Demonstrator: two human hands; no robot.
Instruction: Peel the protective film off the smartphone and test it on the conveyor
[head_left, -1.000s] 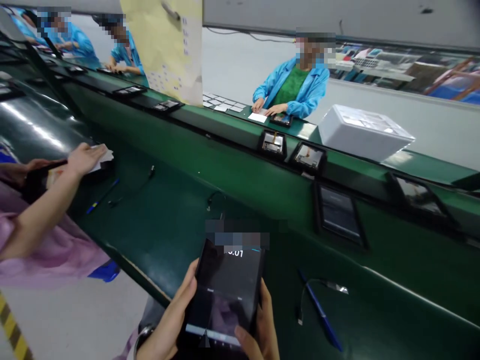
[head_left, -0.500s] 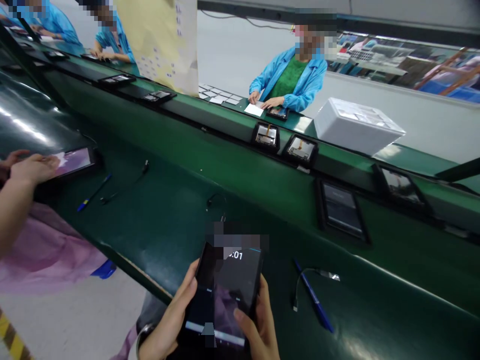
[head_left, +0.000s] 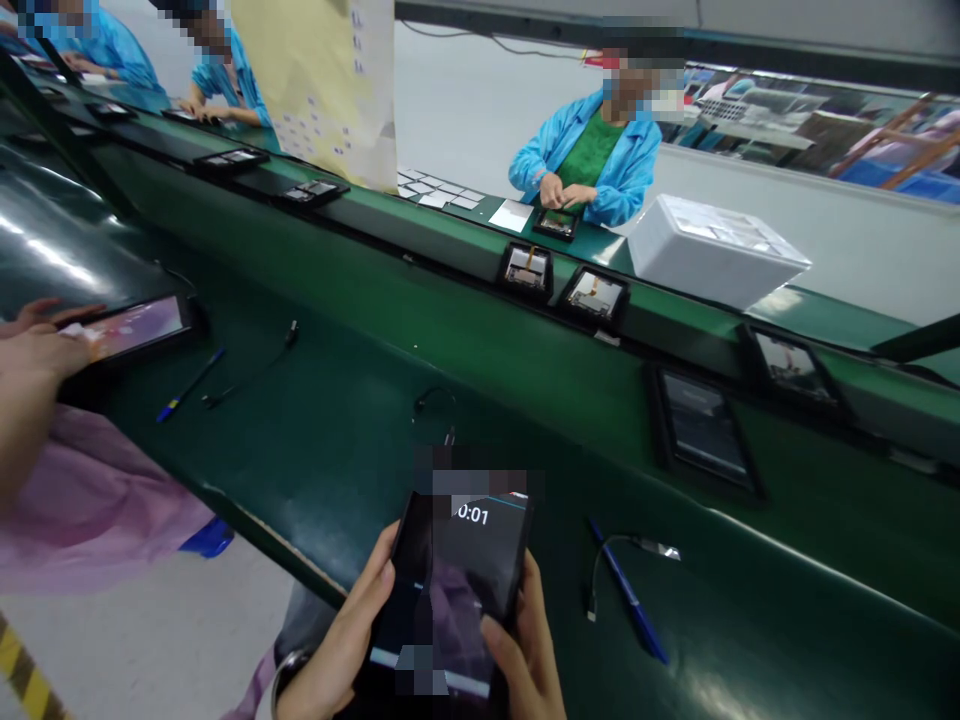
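Note:
A black tablet (head_left: 480, 590) with its screen lit and clock digits near the top is tilted up in front of me, close to the green bench's (head_left: 330, 480) near edge. My left hand (head_left: 345, 630) wraps its left side, the thumb lying along the edge. Around the right side is my right hand (head_left: 529, 640), its thumb over the lower part of the screen. Blurred blocks cover the tablet's top edge and part of its bottom. Just beyond the top lies a short black cable (head_left: 435, 400). To the right are a blue pen (head_left: 634, 600) and a short adapter cable (head_left: 619, 545).
A dark device in a black tray (head_left: 705, 430) rests at right. Trays with opened devices (head_left: 596, 295) line the raised conveyor (head_left: 420, 260). Opposite, a person in blue (head_left: 585, 150) works beside a white box (head_left: 712, 250). At left, a co-worker's hands touch another tablet (head_left: 142, 330).
The tray at right has shifted slightly right, and the opened devices on the conveyor slightly left. The person opposite has moved their hands off the white sheet. My grip stays about the same.

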